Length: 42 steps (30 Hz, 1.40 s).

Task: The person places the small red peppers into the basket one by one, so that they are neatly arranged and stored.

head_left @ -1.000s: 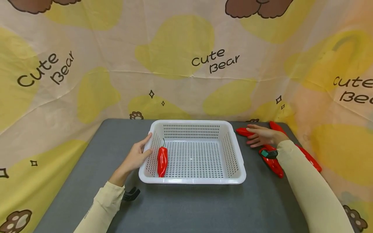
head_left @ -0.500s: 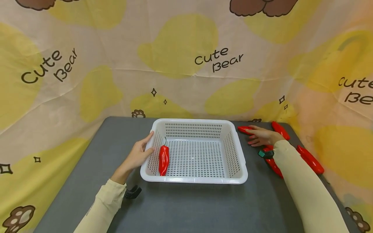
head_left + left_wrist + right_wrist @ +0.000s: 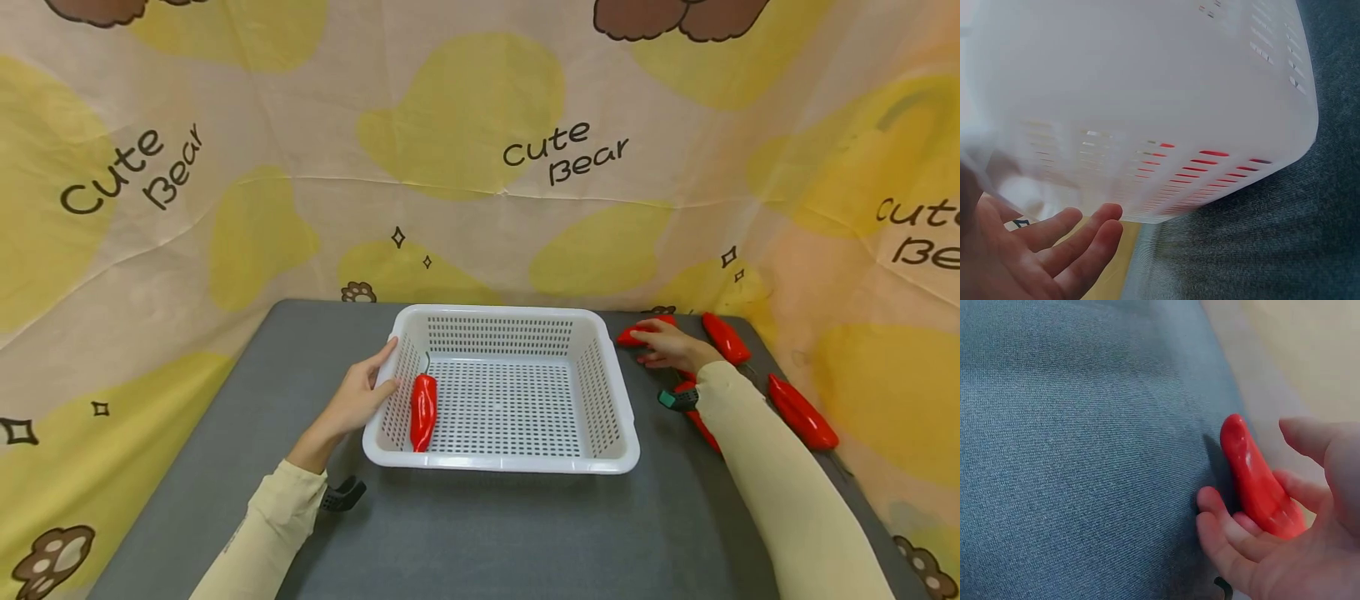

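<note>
A white perforated plastic basket stands on the grey table, with one red pepper lying along its left side. My left hand holds the basket's left rim, thumb over the edge and fingers outside. In the left wrist view, those fingers lie along the outer wall, and red shows through the slots. Right of the basket, my right hand is at another red pepper. In the right wrist view, the fingers reach beside this pepper, while the thumb stands apart from it.
Beside my right arm lie more red peppers: one at the back, one near the right edge, and one partly hidden under my wrist. A printed cloth hangs close behind the table and along its sides.
My right hand has lowered onto the far pepper, its fingers drawing in. That pepper now lies at more of a slant. My left hand keeps its hold on the basket.
</note>
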Each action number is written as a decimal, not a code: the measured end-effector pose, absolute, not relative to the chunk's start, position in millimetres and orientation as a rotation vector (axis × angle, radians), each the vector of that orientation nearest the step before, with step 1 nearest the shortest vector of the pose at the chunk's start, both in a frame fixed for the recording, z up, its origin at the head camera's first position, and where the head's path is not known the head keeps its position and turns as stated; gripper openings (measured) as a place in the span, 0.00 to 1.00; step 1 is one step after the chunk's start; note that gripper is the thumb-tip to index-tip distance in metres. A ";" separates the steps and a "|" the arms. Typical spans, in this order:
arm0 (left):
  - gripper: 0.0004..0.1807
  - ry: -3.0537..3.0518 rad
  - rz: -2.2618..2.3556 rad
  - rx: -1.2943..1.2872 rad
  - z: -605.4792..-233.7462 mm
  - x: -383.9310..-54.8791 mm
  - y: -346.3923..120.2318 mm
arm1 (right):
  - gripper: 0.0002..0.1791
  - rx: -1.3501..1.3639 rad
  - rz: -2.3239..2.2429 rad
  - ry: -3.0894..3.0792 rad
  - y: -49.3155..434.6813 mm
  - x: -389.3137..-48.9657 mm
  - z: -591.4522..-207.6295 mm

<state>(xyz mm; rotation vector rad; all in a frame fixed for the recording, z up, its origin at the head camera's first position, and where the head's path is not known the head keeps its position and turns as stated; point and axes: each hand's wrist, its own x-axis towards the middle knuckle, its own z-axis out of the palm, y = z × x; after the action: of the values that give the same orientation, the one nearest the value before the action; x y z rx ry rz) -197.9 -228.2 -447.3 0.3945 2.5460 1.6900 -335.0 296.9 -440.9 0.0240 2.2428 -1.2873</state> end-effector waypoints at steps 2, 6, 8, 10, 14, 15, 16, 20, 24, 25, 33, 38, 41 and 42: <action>0.39 2.558 1.684 0.389 -446.7 -198.1 -227.8 | 0.41 0.017 -1.307 2.265 297.2 -333.8 -439.8; 0.39 2.567 1.679 0.377 -447.4 -197.5 -227.9 | 0.37 0.019 -1.391 2.283 296.4 -330.7 -437.4; 0.39 2.563 1.681 0.379 -447.4 -196.7 -227.8 | 0.32 0.020 -1.451 2.295 296.4 -330.0 -436.6; 0.39 2.551 1.695 0.379 -446.9 -196.3 -227.5 | 0.25 0.024 -1.519 2.305 296.7 -330.0 -435.4; 0.39 2.533 1.717 0.377 -447.1 -196.4 -227.5 | 0.19 0.037 -1.570 2.354 298.0 -329.1 -431.6; 0.39 2.530 1.725 0.371 -447.0 -196.2 -227.3 | 0.18 0.047 -1.570 2.367 298.3 -328.5 -430.4; 0.39 2.530 1.731 0.370 -446.9 -196.1 -227.3 | 0.18 0.057 -1.560 2.383 298.7 -327.7 -429.1; 0.39 2.537 1.742 0.379 -446.4 -196.5 -227.9 | 0.16 0.101 -1.537 2.415 303.1 -324.9 -424.7; 0.39 2.548 1.738 0.392 -446.9 -197.5 -228.1 | 0.17 0.108 -1.508 2.438 309.2 -322.4 -422.9; 0.39 2.547 1.737 0.390 -447.2 -197.4 -227.9 | 0.18 0.105 -1.504 2.442 310.6 -321.5 -422.6; 0.39 2.529 1.734 0.367 -451.2 -196.9 -228.8 | 0.39 0.099 -1.602 2.433 317.1 -316.0 -419.2; 0.39 2.523 1.739 0.365 -451.2 -196.3 -228.3 | 0.48 0.119 -1.717 2.325 317.5 -309.8 -412.5; 0.39 2.524 1.734 0.376 -450.6 -196.5 -228.7 | 0.50 0.108 -1.774 2.253 316.3 -306.0 -405.2; 0.39 2.527 1.738 0.377 -450.4 -197.0 -228.9 | 0.50 0.090 -1.800 2.227 315.7 -305.4 -402.3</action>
<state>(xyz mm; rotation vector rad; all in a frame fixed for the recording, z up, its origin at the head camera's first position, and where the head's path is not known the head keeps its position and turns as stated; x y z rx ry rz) -197.0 -228.9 -450.4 0.3767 2.5271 1.7379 -305.4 315.7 -402.3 0.0904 2.2268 -1.7997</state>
